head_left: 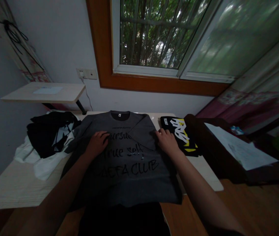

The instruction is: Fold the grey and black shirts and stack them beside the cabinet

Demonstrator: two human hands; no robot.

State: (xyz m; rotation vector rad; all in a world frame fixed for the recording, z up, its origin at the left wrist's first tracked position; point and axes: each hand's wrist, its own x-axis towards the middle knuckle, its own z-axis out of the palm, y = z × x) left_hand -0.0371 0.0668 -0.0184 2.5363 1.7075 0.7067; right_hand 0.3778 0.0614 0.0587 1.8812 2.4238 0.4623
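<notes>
From where I stand, the dark grey printed T-shirt (126, 160) lies face up across the pale surface (19, 188), one sleeve (141, 132) folded in over the chest. The left hand (97, 142) rests half-curled on it, the right hand (167, 140), fingers bent, at its side; I can't tell whether either pinches cloth. It looks light, limp and unbreakable, likely easiest gripped through both layers at shoulder and hem.
</notes>
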